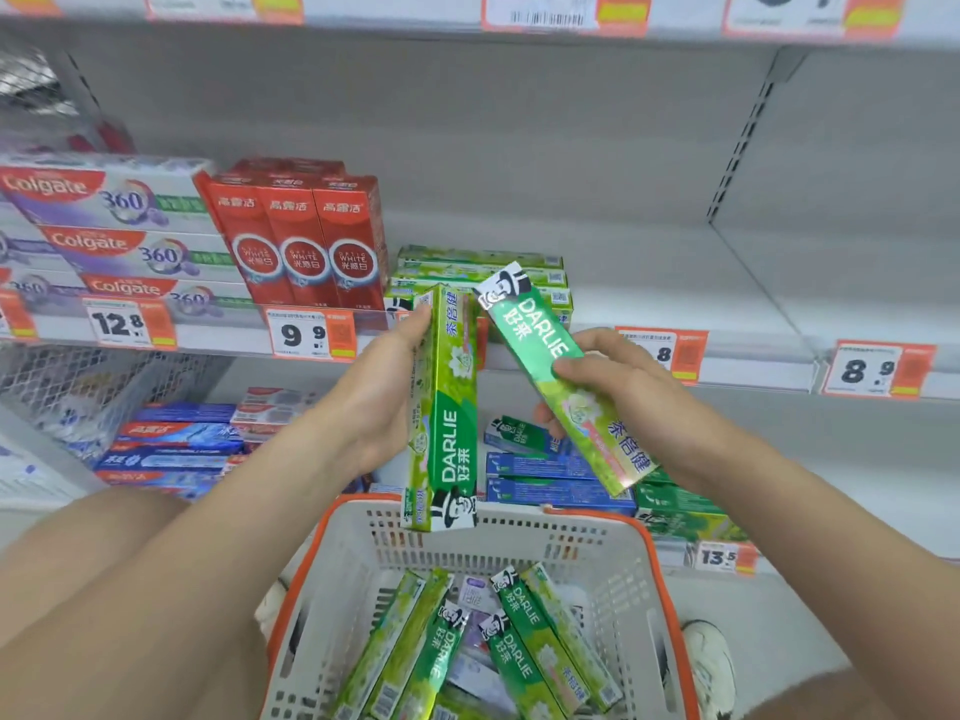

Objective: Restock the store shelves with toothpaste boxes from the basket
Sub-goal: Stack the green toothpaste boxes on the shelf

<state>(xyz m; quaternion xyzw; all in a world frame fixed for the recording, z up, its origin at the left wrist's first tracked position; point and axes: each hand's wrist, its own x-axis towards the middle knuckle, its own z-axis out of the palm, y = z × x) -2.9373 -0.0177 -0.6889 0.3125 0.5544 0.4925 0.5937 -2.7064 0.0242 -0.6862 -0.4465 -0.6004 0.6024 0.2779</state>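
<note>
My left hand [382, 392] grips a green Darlie toothpaste box [445, 407] held upright, its top near the shelf edge. My right hand [618, 392] grips a second green Darlie box [561, 376], tilted with its upper end toward the left. Both boxes hang above the grey basket with an orange rim [597, 548], which holds several more green Darlie boxes [524, 646]. On the shelf [675, 298] behind my hands lies a short stack of the same green boxes [478, 265].
Red toothpaste boxes [301, 241] and Colgate 360 boxes [119, 236] fill the shelf's left part. Right of the green stack the shelf is bare. Price tags line the shelf edge [878, 368]. Blue and green boxes [550, 475] sit on the lower shelf. A shoe [709, 662] shows beside the basket.
</note>
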